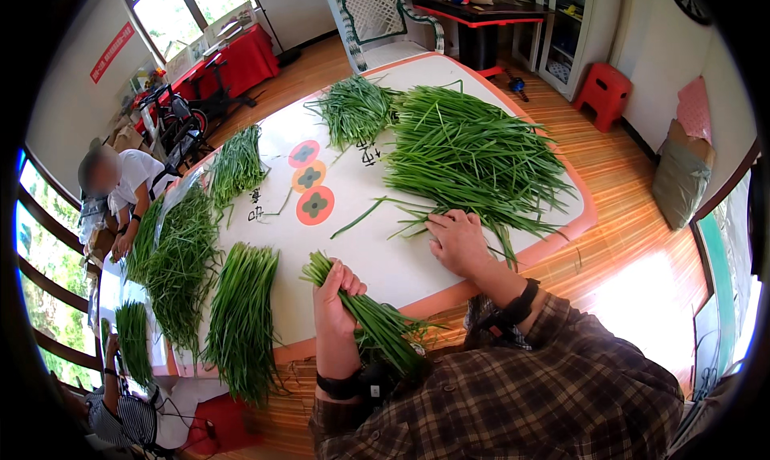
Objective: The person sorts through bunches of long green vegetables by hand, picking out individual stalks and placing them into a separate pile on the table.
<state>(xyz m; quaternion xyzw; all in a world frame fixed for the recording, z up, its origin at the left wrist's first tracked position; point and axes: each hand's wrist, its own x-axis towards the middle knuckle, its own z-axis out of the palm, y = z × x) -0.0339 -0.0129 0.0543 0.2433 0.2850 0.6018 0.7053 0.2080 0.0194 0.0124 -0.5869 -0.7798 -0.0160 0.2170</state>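
My left hand is wrapped round a bundle of garlic chives, held upright-slanting over the table's near edge. Pale cut ends poke out above my fist, and the green leaves hang down toward my shirt. At the near edge of a big loose heap of garlic chives, my right hand has its fingers bent down onto a few stalks. Stalk ends stick out to the left of those fingers. Just left of my left hand lies a thick, aligned pile of garlic chives, its leaves drooping over the edge.
The white table has an orange border and flower pictures. Smaller chive piles lie at the back and left. Two people work along the left side. A white chair stands behind, a red stool at right.
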